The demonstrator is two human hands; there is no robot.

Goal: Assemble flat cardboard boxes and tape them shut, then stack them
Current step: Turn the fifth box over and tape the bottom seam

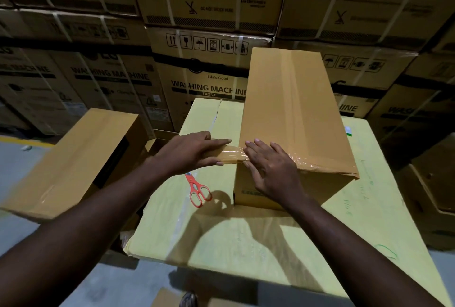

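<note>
The box [293,114] stands on a yellow carton [246,233], toward 1 o'clock on it, its top seam already taped. The right hand [270,166] lies flat, fingers straight, pressing the tape [227,155] at the box's near-left corner, while the left hand [189,153], at 9 o'clock of that corner, pinches the loose strip. Scissors [198,191] lie on the carton at 7 o'clock of the corner, and a second box [73,159] sits farther out at 9 o'clock.

Two hands at work, the left hand [189,151] and the right hand [268,169]; two plain brown cardboard boxes, one on the yellow-carton bench [246,240] [295,109], one beside it [81,159]; one strip of brown tape [232,153]; one pair of orange scissors [198,191]; at least eight washing-machine cartons [209,89].
</note>
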